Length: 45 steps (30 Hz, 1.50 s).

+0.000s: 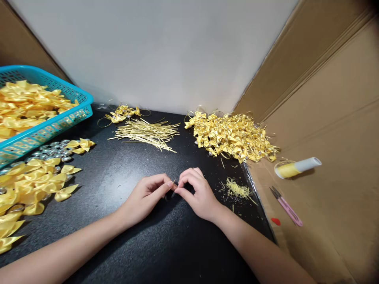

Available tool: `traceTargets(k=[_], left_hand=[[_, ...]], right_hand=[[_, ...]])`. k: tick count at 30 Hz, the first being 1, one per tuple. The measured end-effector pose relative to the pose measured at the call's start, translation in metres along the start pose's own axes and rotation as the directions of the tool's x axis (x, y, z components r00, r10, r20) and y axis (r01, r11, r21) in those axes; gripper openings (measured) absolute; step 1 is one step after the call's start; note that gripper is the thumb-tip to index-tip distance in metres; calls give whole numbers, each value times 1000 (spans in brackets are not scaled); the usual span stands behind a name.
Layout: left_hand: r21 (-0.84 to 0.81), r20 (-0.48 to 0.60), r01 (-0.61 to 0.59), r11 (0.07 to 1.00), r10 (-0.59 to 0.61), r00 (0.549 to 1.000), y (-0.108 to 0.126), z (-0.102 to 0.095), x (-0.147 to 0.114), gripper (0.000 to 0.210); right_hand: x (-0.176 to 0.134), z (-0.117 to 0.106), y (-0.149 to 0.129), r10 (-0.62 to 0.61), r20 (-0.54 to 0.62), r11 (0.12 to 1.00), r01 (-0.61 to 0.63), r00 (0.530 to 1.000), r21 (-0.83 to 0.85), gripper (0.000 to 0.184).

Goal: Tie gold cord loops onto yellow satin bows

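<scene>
Over the middle of the black table, my left hand (149, 195) is closed in a pinch, thumb against forefinger. A tiny bit of thin gold cord (174, 181) sticks up at its fingertips. My right hand (197, 192) pinches close by, its fingertips meeting those of the left around the same spot. Most of what lies between the fingers is hidden. Beyond the hands lies a bundle of cut gold cords (148, 133). To its right is a heap of yellow ribbon bows with cord loops (231, 134).
A blue basket (85, 98) of yellow bows stands at left. Loose bows (38, 177) and silvery beads (53, 149) lie before it. On the right are cord scraps (238, 189), a thread spool (296, 167), pink thread snips (287, 207) and a red piece (275, 221). A grey wall closes the back.
</scene>
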<state>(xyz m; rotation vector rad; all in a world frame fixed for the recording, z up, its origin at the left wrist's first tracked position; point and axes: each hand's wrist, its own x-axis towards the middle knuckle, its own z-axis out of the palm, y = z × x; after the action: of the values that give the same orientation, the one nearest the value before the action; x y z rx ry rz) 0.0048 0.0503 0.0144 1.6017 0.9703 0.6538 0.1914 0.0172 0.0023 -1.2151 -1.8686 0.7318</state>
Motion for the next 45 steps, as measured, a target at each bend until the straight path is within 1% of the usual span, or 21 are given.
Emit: traceTargets(k=[2, 5, 7, 9, 13, 17, 24, 26, 29, 31, 34, 36, 41, 45], left_hand=[[15, -16, -11, 1000, 11, 1000, 1, 1, 1, 30], [12, -23, -3, 1000, 3, 1000, 4, 2, 4, 27], [-6, -9, 23, 1000, -23, 1000, 5, 3, 5, 25], [-26, 21, 44, 999, -44, 999, 6, 2, 6, 23], [-37, 130, 36, 999, -31, 991, 5, -2, 8, 25], [-79, 262, 34, 996, -12, 965, 6, -7, 11, 26], [-185, 389, 108, 977, -28, 921, 7, -11, 12, 28], [-211, 395, 121, 970, -29, 918, 6, -10, 12, 27], [-251, 370, 119, 961, -19, 929, 3, -9, 12, 24], [-284, 351, 126, 951, -19, 936, 1, -9, 12, 23], [-329, 350, 144, 933, -21, 936, -2, -9, 12, 24], [-342, 353, 151, 928, -23, 935, -2, -9, 12, 24], [-362, 332, 160, 918, -34, 943, -4, -8, 11, 25], [-365, 320, 167, 916, -45, 946, -4, -9, 12, 24]], right_hand=[[-2, 1, -1, -69, -3, 993, 68, 998, -101, 13], [-5, 1, -2, -189, -21, 956, 179, 982, -233, 12], [-6, 1, -3, -247, -49, 933, 224, 968, -281, 13], [-7, 0, -3, -271, -71, 923, 239, 960, -302, 13], [-6, 0, -3, -255, -94, 937, 222, 962, -269, 13], [-6, 1, -4, -199, -104, 966, 177, 975, -188, 14], [-3, 3, -5, -124, -95, 992, 121, 988, -32, 15], [-3, 4, -5, -113, -93, 994, 113, 989, -6, 15], [-3, 4, -6, -106, -111, 994, 107, 988, 3, 13], [-4, 3, -7, -108, -164, 994, 109, 980, -3, 10], [-5, 0, -8, -137, -267, 991, 131, 954, -38, 8], [-6, -2, -9, -164, -304, 986, 151, 939, -64, 9], [-8, -1, -12, -220, -298, 975, 198, 929, -104, 6], [-8, 2, -12, -206, -294, 976, 174, 933, -131, 5]])
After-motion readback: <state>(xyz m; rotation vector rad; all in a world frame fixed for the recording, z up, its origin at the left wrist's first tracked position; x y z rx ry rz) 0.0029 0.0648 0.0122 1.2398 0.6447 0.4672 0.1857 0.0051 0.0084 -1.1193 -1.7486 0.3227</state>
